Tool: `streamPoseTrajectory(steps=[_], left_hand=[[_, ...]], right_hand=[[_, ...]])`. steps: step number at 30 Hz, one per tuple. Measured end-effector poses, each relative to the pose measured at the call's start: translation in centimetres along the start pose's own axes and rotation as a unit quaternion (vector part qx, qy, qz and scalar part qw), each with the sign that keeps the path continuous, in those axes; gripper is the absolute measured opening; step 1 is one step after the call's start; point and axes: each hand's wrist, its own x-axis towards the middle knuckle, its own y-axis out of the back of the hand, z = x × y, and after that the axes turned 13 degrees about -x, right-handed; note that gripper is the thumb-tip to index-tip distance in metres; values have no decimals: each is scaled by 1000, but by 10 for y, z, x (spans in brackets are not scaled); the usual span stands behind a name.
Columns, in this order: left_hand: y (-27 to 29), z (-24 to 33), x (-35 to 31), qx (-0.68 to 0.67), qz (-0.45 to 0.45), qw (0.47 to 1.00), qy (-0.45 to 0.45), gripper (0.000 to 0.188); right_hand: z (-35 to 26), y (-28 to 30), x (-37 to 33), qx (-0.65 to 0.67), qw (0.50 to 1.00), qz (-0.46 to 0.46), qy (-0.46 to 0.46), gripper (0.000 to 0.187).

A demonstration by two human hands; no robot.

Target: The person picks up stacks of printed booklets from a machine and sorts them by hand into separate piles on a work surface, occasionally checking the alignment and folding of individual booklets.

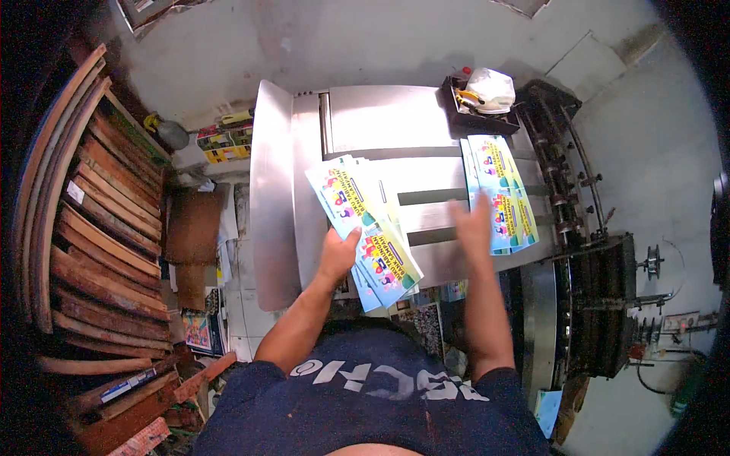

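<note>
My left hand (340, 253) is closed on a fanned bunch of printed sheets (363, 228), light blue and yellow with colourful cartoon figures. Its thumb lies on top near the lower left edge, and the other fingers are hidden beneath. The bunch slants across the front left of a metal machine table (426, 220). To the right, a second pile of matching sheets (498, 163) lies overlapped on the table. My right hand (475, 223) is over or beside that pile's left edge; its fingers are smeared by motion, so I cannot tell whether they grip anything.
A dark box (487, 124) with a white bag and yellow-handled tool stands at the table's far right. Machine rollers and rods (566, 175) border the right side. Wooden boards (114, 228) stand in a rack at left. A raised metal panel (274, 197) edges the table's left.
</note>
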Motion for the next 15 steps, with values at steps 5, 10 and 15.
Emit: streamPoseTrajectory(steps=[5,10,15], left_hand=[[-9,5,0,-18,4,1000,-2,26],[-8,3,1,38,11,999,4,27],[-11,13,-6,27,21,999,2,31]], right_hand=[[87,10,43,-205,977,-51,-7,67],[70,30,39,-118,990,20,77,37],[-66,52,-46,-41,987,-88,132,29]])
